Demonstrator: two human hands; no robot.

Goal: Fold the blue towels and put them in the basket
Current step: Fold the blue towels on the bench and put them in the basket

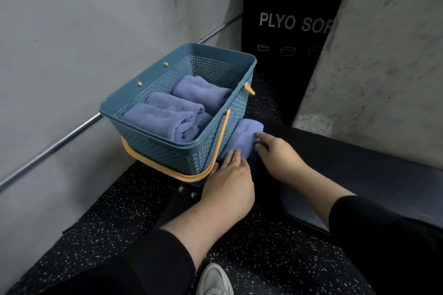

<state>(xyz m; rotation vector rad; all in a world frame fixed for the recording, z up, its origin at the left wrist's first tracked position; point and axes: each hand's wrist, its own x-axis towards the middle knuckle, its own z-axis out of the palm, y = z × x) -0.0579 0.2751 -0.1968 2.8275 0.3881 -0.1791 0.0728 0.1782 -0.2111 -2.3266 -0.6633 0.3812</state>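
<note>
loose towel [242, 140] lies on the bench [359, 163], just right of the basket [167, 148] and touching its wall. long axis runs away from the person, along that wall. left hand [227, 182] rests flat on the near end, fingers straight. right hand [278, 153] touches the right edge, fingers lightly curled; a pinch cannot be told. lift must go up and left over the rim. three rolled towels [167, 112] already inside.
</note>
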